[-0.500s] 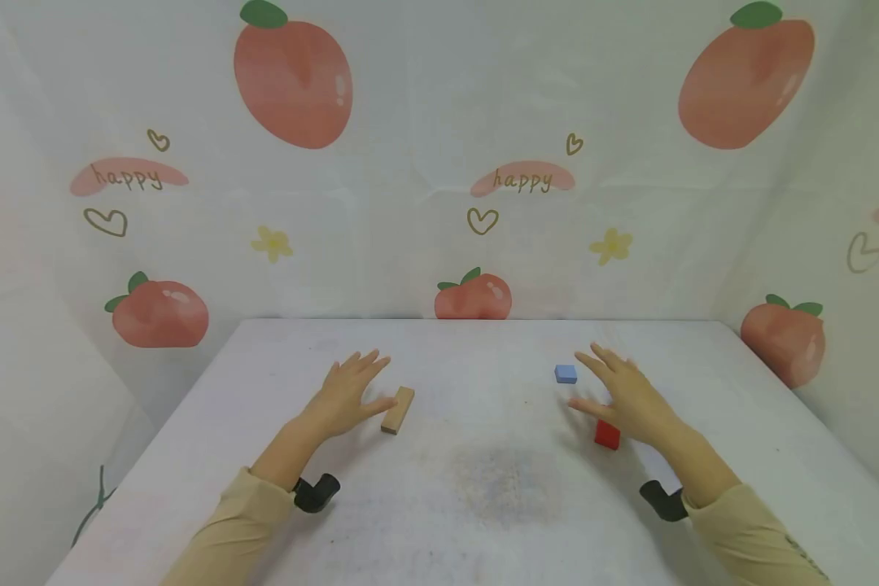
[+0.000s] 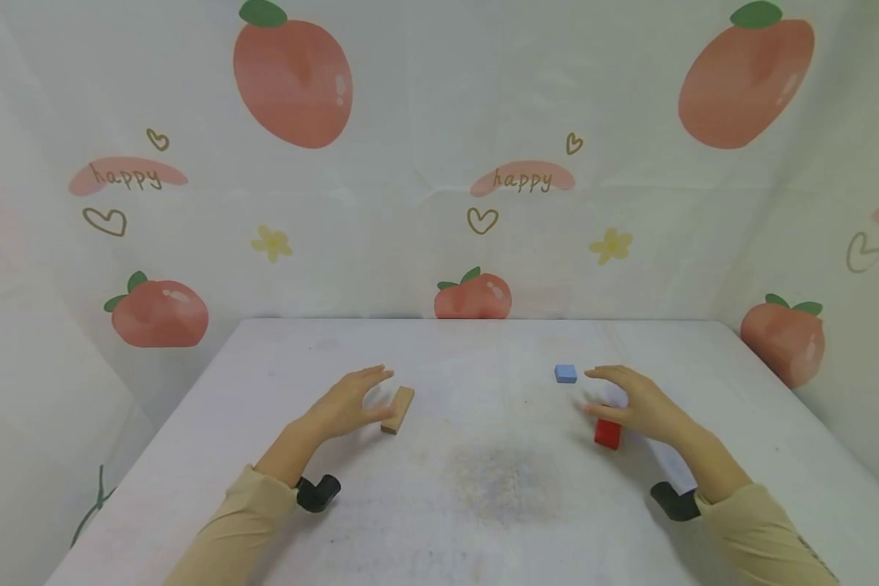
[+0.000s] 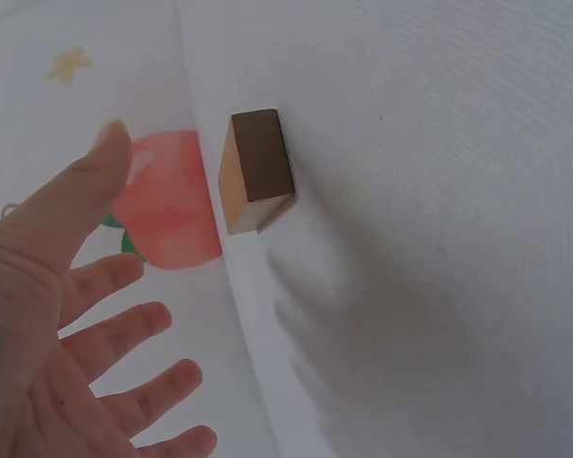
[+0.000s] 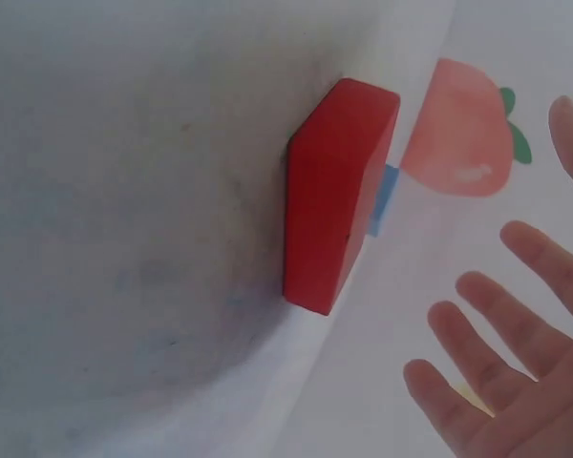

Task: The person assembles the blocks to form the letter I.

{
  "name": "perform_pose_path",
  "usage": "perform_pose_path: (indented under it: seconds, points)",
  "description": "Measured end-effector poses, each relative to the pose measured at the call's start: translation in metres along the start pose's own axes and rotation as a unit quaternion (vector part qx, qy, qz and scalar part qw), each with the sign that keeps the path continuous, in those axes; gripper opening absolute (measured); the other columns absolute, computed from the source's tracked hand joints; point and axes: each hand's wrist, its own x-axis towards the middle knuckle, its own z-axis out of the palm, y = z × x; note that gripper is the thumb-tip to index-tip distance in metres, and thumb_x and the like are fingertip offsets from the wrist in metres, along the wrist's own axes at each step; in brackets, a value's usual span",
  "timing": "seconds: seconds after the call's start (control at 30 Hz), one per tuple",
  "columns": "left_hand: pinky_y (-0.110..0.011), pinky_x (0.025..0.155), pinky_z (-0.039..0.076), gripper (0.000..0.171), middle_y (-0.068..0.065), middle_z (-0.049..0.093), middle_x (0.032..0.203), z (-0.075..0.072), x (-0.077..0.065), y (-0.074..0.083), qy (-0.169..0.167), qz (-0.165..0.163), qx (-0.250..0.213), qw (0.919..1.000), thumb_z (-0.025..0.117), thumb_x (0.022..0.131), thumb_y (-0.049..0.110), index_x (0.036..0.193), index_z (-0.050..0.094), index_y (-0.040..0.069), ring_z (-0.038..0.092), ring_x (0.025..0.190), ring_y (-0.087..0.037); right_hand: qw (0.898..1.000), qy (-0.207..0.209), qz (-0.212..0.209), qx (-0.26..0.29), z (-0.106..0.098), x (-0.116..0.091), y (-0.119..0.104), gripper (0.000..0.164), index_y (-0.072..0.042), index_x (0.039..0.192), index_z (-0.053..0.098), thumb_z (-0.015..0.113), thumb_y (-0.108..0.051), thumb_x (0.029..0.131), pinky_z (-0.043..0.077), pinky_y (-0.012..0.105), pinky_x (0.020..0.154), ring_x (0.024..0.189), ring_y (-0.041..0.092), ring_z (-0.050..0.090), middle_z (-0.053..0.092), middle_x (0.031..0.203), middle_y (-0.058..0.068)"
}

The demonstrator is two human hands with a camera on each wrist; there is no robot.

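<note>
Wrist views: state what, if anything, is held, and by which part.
Nothing is held: the left grip is apart from the wooden block, the right grip from the red block.

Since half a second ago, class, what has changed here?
In the head view, the left hand and right hand dipped their fingertips; the right also shifted slightly rightward. Neither took hold of anything or let go. The wooden block, red block and blue block stayed put.

The head view looks forward and down over the desk [image 2: 381,521]; both wrist views look from nearer, turned sideways, the left sharing the wooden block [image 3: 263,157] with it, the right the red block [image 4: 329,191].
</note>
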Motion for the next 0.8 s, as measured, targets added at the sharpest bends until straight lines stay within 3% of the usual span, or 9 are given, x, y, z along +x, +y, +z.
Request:
perform_pose_path:
  seconds: [0.33, 0.53, 0.8]
  points:
    - [-0.053, 0.111, 0.027, 0.067, -0.02, 0.04, 0.145, 0.002, 0.005, -0.012, -0.032, 0.018, -0.035, 0.9987, 0.072, 0.08, 0.03, 0.135, 0.046, 0.003, 0.034, 0.136, -0.04, 0.998, -0.037, 0.034, 0.029, -0.001, -0.005, 0.012, 0.052, 0.0, 0.121, 0.058, 0.074, -0.025, 0.078, 0.043, 0.059, 0.092, 0.109, 0.042, 0.054, 0.058, 0.122, 0.022]
    - [-0.054, 0.11, 0.027, 0.074, -0.019, 0.04, 0.145, 0.003, 0.007, -0.021, -0.051, 0.024, -0.055, 0.9969, 0.076, 0.075, 0.031, 0.136, 0.046, 0.005, 0.034, 0.136, -0.04, 0.997, -0.054, 0.033, 0.046, -0.002, -0.009, 0.017, 0.052, 0.001, 0.12, 0.058, 0.075, -0.023, 0.077, 0.043, 0.059, 0.092, 0.108, 0.042, 0.054, 0.059, 0.12, 0.022]
    - [-0.055, 0.11, 0.027, 0.072, -0.02, 0.039, 0.146, 0.004, 0.008, -0.024, -0.062, 0.041, -0.051, 0.9959, 0.076, 0.075, 0.028, 0.136, 0.046, 0.004, 0.033, 0.135, -0.041, 0.995, -0.076, 0.038, 0.046, -0.002, -0.012, 0.021, 0.05, 0.001, 0.119, 0.059, 0.074, -0.021, 0.077, 0.045, 0.06, 0.089, 0.106, 0.043, 0.056, 0.06, 0.12, 0.024]
